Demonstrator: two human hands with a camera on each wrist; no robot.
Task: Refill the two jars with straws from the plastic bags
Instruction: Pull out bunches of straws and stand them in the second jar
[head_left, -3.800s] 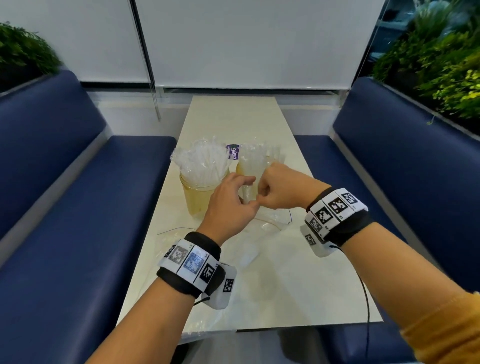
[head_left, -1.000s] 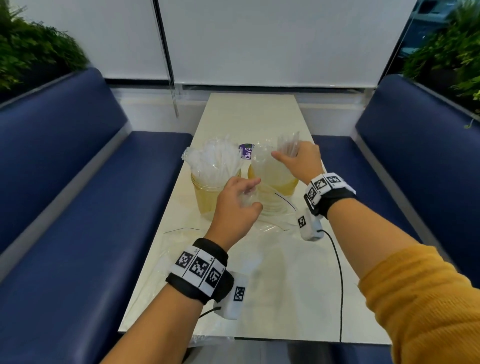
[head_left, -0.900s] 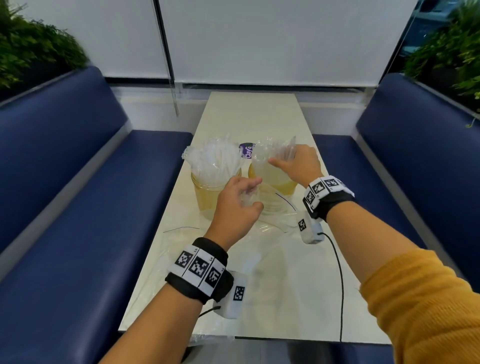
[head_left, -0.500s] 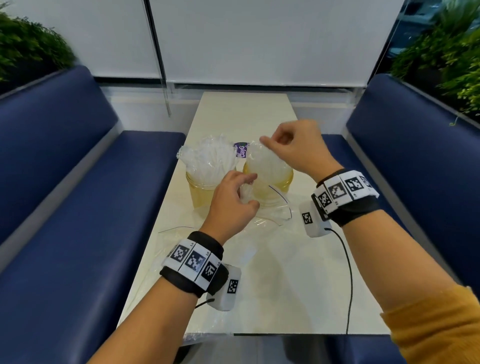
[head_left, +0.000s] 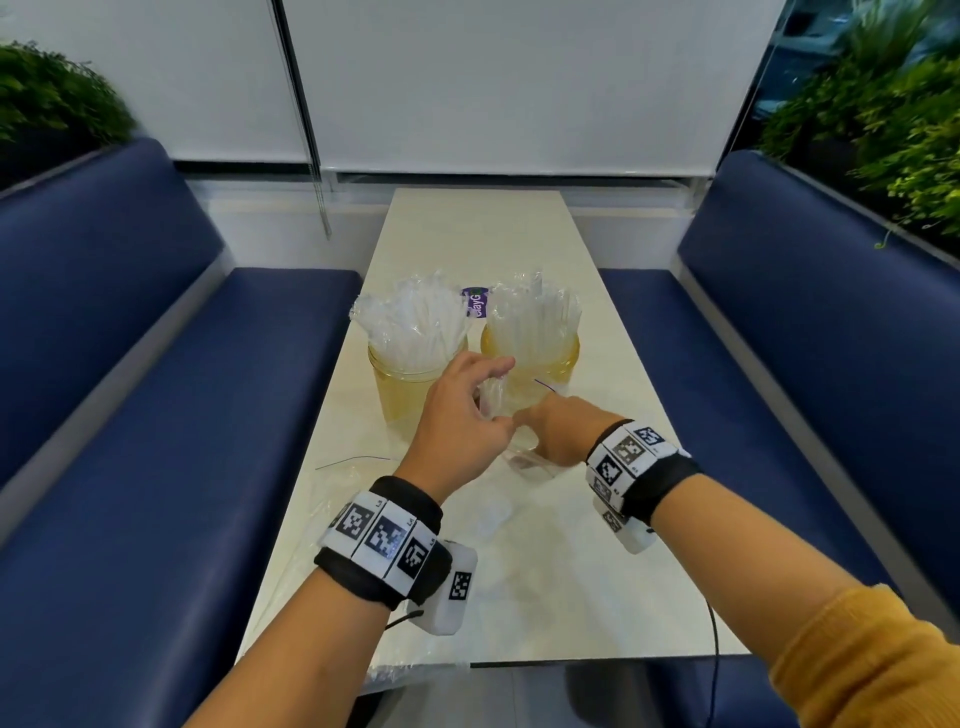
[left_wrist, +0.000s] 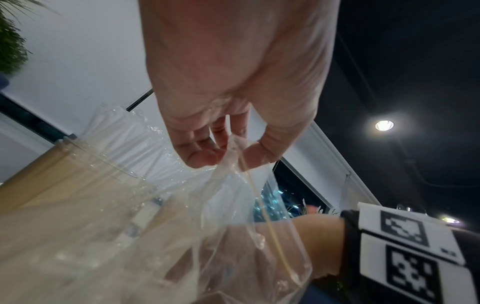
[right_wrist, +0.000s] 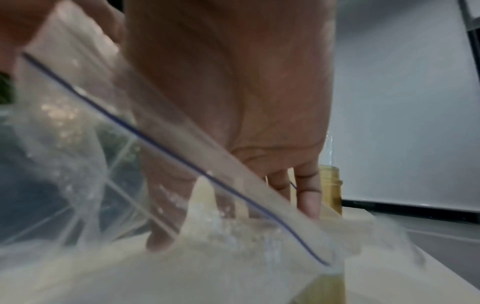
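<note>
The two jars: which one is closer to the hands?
The right jar, right behind the plastic bag both hands are at. The left jar stands farther left.

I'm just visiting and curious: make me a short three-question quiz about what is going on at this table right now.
1. True or false: both jars, the left jar and the right jar, already hold straws.
2. Multiple choice: what does the left hand pinch? A) a single straw B) the rim of a clear plastic bag C) a jar lid
3. Fill in: the right hand reaches into the bag, low over the ____.

Key: 1 true; 2 B; 3 table.
</note>
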